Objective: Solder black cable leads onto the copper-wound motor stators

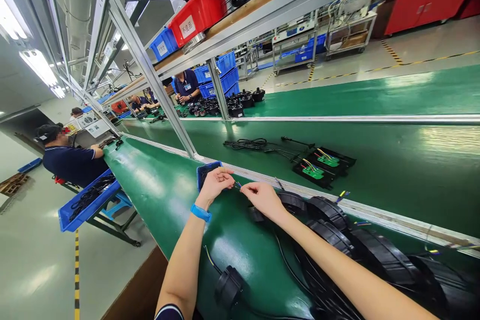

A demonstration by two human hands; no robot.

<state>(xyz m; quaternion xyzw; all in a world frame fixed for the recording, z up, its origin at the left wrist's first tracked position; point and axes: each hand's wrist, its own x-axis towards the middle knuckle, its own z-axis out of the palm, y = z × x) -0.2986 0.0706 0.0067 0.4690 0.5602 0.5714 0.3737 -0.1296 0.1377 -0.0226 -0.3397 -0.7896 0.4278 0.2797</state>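
My left hand (216, 183), with a blue wristband, is pinched on the ends of thin coloured wires (237, 185) over the green bench. My right hand (262, 198) pinches the same wires from the other side, the fingertips of both hands almost touching. Just behind my left hand sits a small blue tray (205, 171). Under my right forearm lies a row of black round housings (330, 220) with black cables. A loose black round part (228, 285) with a yellow-green wire lies near my left elbow.
On the conveyor belt (375, 140) lie two black trays with green circuit boards (322, 165) and a coiled black cable (245, 144). A seated person in dark blue (71, 160) works at the left beside a blue bin (88, 200). Other workers sit farther back. Red and blue bins stand on the overhead shelf.
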